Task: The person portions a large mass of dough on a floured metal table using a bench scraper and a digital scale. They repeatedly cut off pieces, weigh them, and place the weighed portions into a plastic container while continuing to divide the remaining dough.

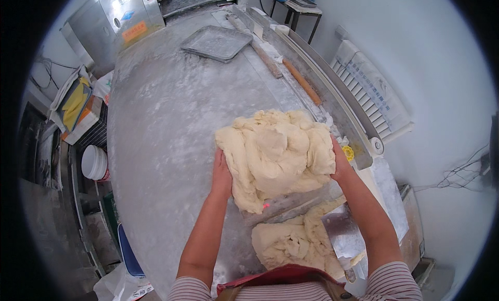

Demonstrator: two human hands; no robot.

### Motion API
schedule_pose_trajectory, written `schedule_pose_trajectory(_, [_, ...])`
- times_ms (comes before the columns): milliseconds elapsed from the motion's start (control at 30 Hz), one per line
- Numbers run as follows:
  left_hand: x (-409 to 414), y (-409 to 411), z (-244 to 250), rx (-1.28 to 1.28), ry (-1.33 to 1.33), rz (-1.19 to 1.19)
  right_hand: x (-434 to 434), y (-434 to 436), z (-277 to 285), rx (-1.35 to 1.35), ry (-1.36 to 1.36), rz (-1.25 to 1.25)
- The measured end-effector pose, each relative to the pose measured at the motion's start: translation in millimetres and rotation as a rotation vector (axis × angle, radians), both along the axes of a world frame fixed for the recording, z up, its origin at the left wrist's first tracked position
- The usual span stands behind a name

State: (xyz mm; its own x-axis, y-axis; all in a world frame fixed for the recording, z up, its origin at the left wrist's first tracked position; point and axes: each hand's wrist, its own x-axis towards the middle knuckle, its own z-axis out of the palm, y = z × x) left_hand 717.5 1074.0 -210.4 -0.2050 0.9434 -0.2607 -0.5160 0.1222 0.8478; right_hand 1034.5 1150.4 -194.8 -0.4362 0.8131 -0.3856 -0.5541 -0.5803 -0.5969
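A large, lumpy mass of pale dough (pixel 278 153) is held between both my hands. My left hand (pixel 222 172) presses on its left side, and my right hand (pixel 340 159) grips the right side. The fingers are partly hidden behind and under the dough. Just beneath it shows a flat grey platform (pixel 284 205) with a small red glow, perhaps a scale; whether the dough touches it I cannot tell. Closer to my body lies a second piece of dough (pixel 292 244), torn on top. Beside that piece, under my right forearm, is a shiny metal sheet (pixel 345 227).
A floured metal worktable (pixel 156 145) spreads ahead and left. Toward its far end sits a baking tray (pixel 218 42). Two rolling pins, one orange-brown (pixel 302 82) and one greyer (pixel 267 59), lie along the right edge by a metal rail. A yellow scalloped object (pixel 348 153) is near my right hand.
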Motion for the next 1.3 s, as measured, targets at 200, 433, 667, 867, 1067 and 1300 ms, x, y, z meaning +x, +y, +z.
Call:
schedule_pose_trajectory(200, [4.0,-3.0,1.6,-0.083,-0.520,-0.150,-3.2,3.5,4.1,-0.029,0.114,0.067])
schedule_pose_trajectory(433, [-1.3,-17.6,7.0,0.058,-0.787,-0.136,-25.3,-8.7,32.5,-0.002,0.091,0.073])
schedule_pose_trajectory(667, [-23.5,-80.8,57.8,0.242,-0.553,-0.012,-60.7,-65.1,95.8,0.013,-0.148,0.048])
schedule_pose_trajectory(867, [-45.4,-192.3,123.9,0.309,0.046,0.117,-137.6,-159.4,114.4,0.060,-0.324,0.303])
schedule_pose_trajectory(1067, [-117.6,-341.9,60.2,0.286,-0.485,0.336,-238.9,-245.8,40.6,-0.122,-0.087,0.476])
schedule_pose_trajectory(1300, [-200.9,-481.0,-89.0,-0.209,-0.310,0.544,-278.9,-298.1,-89.2,-0.198,-0.393,0.568])
